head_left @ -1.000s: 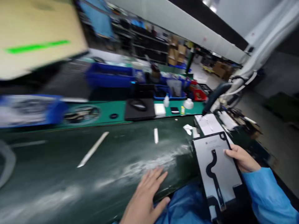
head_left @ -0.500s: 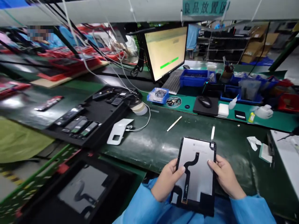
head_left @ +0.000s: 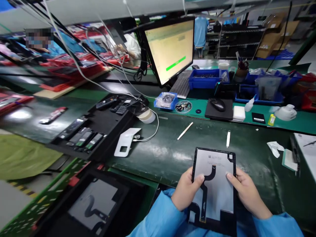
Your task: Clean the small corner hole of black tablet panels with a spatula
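Note:
I hold a flat tablet display panel (head_left: 217, 177) back side up over the near edge of the dark green bench (head_left: 168, 154). Its back is silver-grey inside a black frame, with a black flex cable curving down the middle. My left hand (head_left: 185, 191) grips the panel's left edge, thumb on the grey face. My right hand (head_left: 245, 192) grips the right edge, thumb also on top. Both sleeves are blue.
A black fixture with phones (head_left: 96, 125) sits left on the bench. A white bracket (head_left: 124, 144), two white sticks (head_left: 185, 130), a monitor (head_left: 170, 49), keyboard, mouse, blue bins (head_left: 206, 79) lie beyond. Another panel in a tray (head_left: 93, 204) is low left. A white sheet (head_left: 307, 148) lies right.
One second ago only my right hand held the panel at the right, my left flat on the bench. My view swung left; now both hands hold the panel in front of me.

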Tool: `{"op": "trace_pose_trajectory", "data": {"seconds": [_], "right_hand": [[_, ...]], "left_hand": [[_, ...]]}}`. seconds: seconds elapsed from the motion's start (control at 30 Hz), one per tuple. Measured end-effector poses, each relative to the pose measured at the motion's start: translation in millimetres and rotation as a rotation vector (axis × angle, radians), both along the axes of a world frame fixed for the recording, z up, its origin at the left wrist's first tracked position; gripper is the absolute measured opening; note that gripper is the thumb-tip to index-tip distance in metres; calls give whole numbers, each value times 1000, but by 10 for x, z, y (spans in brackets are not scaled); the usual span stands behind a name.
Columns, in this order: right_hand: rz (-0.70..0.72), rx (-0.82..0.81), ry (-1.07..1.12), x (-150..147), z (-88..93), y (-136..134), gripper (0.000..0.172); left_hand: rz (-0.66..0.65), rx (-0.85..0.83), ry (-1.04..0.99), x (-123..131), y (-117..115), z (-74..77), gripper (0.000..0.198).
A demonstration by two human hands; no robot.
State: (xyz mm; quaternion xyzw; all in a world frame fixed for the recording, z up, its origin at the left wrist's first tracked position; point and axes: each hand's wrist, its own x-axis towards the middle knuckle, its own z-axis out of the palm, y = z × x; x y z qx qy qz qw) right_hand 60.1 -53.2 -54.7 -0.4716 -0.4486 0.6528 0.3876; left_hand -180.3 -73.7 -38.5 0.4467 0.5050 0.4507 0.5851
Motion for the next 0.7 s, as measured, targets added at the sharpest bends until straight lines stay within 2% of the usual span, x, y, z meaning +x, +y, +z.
{"op": "trace_pose_trajectory", "data": {"seconds": [0.4,0.7], "right_hand": [[8,-52,56,-29,25,32,39],[12,72,-62,-66,81,46,40]], "left_hand": [[10,10,-10,0,-4,-12,36],[4,-65,-44,-17,-2,12,42]]}}
